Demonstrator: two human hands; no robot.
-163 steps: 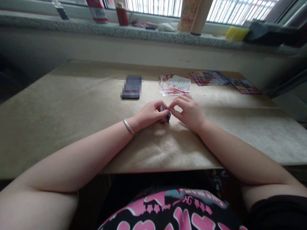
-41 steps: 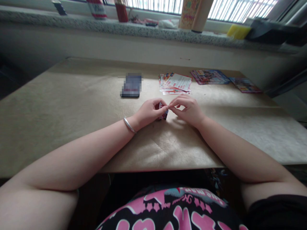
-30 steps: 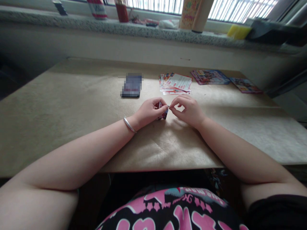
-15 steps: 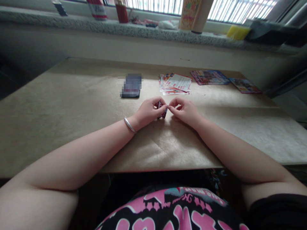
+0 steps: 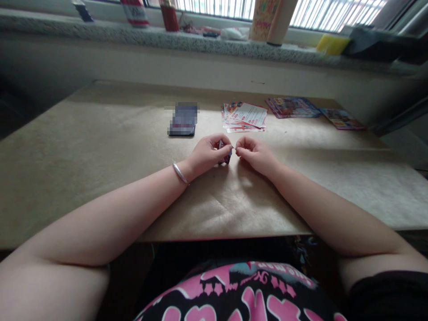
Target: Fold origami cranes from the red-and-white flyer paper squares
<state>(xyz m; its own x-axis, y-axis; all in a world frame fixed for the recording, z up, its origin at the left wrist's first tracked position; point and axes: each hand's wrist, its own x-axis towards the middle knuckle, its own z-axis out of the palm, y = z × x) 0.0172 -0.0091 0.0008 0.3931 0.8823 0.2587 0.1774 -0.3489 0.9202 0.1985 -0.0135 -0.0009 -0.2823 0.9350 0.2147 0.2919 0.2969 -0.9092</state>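
My left hand (image 5: 216, 149), with a silver bangle on its wrist, is closed around a small dark red and purple printed piece (image 5: 224, 157). This piece looks folded or like a little packet; most of it is hidden by the fingers. Just to the right, my right hand (image 5: 254, 151) is in a pinch, its thumb against its fingertips. A narrow gap separates the two hands. Whether anything tiny sits in the right pinch is too small to tell. Beyond the hands lies a loose pile of white and red printed cards (image 5: 249, 116).
A phone-like dark object (image 5: 183, 119), blurred, rests left of the cards. Colourful printed packs (image 5: 294, 108) lie at the back right, with another pack (image 5: 343, 119) beside them. Bottles, cans and a yellow item (image 5: 332, 44) stand along the stone windowsill (image 5: 200, 42).
My right fingertips have come away from the piece in my left hand, leaving a small gap. My left hand has shifted slightly left and tilted the piece.
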